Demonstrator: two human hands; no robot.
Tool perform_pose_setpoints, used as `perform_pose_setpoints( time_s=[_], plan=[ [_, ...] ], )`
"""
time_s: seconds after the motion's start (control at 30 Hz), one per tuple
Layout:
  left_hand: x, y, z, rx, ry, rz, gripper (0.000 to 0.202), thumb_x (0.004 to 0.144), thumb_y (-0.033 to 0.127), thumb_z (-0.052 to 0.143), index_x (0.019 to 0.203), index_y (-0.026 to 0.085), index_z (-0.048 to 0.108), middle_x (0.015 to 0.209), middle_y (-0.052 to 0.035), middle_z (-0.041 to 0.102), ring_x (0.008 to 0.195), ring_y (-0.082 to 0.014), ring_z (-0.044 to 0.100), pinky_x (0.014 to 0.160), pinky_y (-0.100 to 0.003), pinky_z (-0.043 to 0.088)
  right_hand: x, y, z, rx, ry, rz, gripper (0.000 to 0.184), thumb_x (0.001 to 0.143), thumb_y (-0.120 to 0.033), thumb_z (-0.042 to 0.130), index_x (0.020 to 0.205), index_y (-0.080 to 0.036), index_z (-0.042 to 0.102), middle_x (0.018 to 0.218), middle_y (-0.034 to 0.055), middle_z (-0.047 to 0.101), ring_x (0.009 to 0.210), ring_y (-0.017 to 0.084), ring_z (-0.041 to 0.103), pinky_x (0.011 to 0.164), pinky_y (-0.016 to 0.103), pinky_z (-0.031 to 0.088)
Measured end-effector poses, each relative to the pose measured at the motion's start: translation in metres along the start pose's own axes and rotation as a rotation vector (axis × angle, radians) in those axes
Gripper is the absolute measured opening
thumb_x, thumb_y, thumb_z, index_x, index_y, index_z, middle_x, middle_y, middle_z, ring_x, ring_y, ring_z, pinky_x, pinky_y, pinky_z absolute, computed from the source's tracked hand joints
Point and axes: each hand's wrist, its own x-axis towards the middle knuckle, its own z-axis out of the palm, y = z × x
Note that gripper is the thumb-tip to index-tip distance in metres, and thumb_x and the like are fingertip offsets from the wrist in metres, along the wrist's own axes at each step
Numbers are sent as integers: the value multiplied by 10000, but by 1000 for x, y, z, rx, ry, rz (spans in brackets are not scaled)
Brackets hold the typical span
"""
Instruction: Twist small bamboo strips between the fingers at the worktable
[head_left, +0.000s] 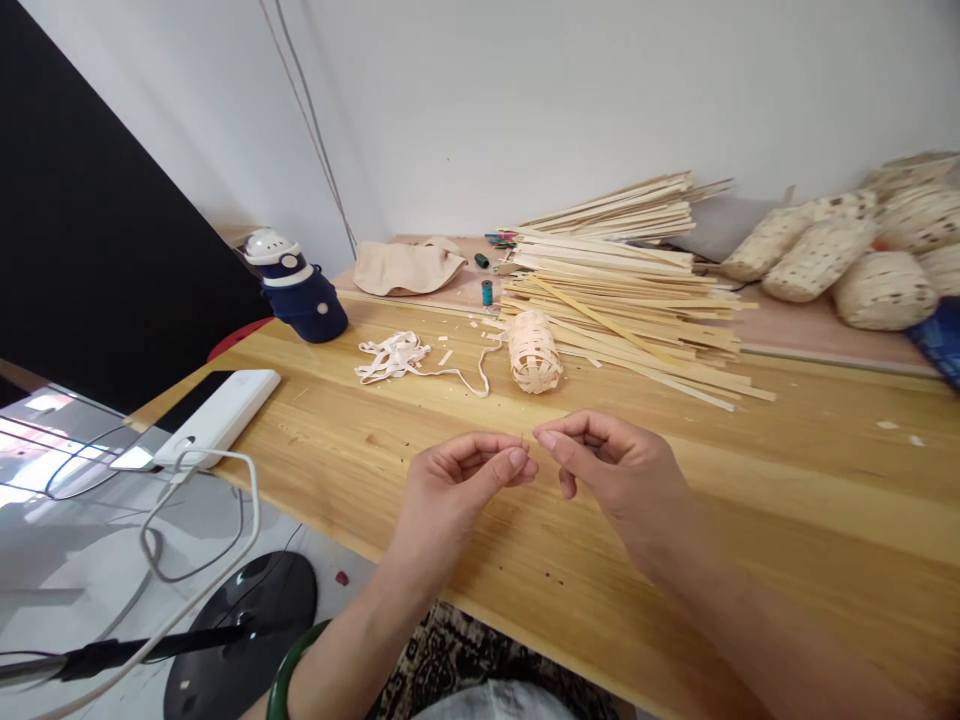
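Observation:
Above the wooden table, my left hand pinches a thin, needle-like thing that stands up between thumb and forefinger. Just to its right, my right hand has thumb and forefinger pressed together; whatever they hold is too fine to make out. The two sets of fingertips almost meet. Beyond them a small woven basket of pale strips lies on its side. A heap of white flat cord rests to the left, with one loose length trailing toward the basket.
Pale flat strips are piled behind the basket, near a blue thread spool and a dark green one. A beige cloth, a navy bottle and a white power bank are leftward. Woven baskets stack at right.

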Motion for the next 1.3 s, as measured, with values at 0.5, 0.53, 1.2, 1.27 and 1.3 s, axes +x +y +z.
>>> perform_pose_setpoints(
  time_s=[0.5,0.53,1.2,1.27,1.3],
  plan=[
    [0,0,1,13,-12,0,66,745,242,831,769,194,793,731,2,793,707,-95,726,738,-154,576,-2,1,-2,-144,-16,-82,176,804,-371,687,769,-200,715,581,-30,560,537,100,461,496,237,364],
    [0,0,1,14,-9,-1,66,745,242,831,769,194,792,728,2,792,703,-96,725,737,-156,576,-2,-1,-2,-147,-16,-73,175,802,-372,692,770,-202,719,572,-33,554,530,98,450,490,235,359],
    [0,0,2,3,-26,7,53,753,222,821,795,193,806,794,-12,802,755,-119,734,771,-190,579,-8,0,7,121,-24,-114,146,826,-293,688,716,-198,676,985,33,720,811,130,698,732,238,584],
    [0,0,3,9,-18,6,58,751,228,823,793,191,807,800,-17,803,752,-125,735,772,-201,582,-8,0,6,110,-12,-113,147,826,-301,685,723,-197,672,999,39,719,802,130,695,730,243,587],
    [-1,0,3,15,-16,4,63,748,231,825,794,190,807,806,-20,804,756,-131,736,775,-210,584,-9,0,7,104,-6,-116,150,824,-306,683,721,-197,670,999,41,719,812,135,695,732,245,588]
  ],
)
